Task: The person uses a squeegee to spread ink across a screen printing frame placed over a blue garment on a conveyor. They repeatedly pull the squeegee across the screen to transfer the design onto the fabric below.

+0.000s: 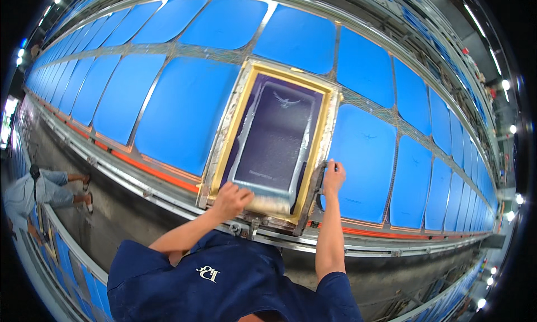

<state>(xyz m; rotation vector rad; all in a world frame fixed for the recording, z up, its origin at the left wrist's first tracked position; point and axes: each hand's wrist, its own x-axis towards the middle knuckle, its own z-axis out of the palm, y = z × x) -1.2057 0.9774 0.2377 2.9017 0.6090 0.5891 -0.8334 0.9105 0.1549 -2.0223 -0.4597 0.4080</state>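
A screen-printing frame (225,136) with yellow-taped inner edges lies tilted across the long table. Its dark purple mesh (274,137) carries a pale bird shape and a whitish ink border. My left hand (230,202) is closed on the left end of a pale squeegee (268,203), which rests across the mesh at the near end of the frame. Beside the frame's near right edge, where a dark bar (309,204) runs, my right hand (334,178) is closed with fingertips together on a small dark part; its kind is unclear.
Rows of blue rounded panels (187,112) cover the table to both sides. A metal rail (369,247) and an orange strip (151,171) follow its near edge. At lower left, a person (39,190) is in the aisle by another table of blue panels (70,271).
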